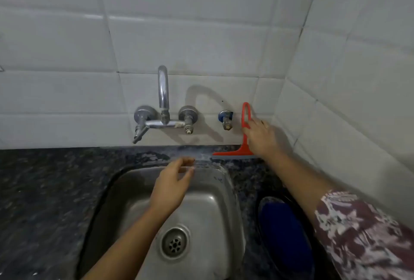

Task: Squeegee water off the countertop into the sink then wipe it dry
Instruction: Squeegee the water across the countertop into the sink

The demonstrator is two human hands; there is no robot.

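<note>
Right hand [259, 138] grips the red squeegee [243, 143] handle, blade on countertop [44, 190] behind the sink [212, 201]. Left hand [172, 187] hovers over sink, fingers loose, holding nothing

A chrome wall-mounted tap with a tall curved spout [163, 87] is fixed to the glossy white tiled wall [201, 33], with a round chrome valve on each side of the spout. To the right of it, apart from the tap, a small blue-handled angle valve with a brass outlet [226, 119] sticks out of the same wall. Lower right, a dark blue rounded object [284, 235] lies blurred, its nature unclear.
</note>
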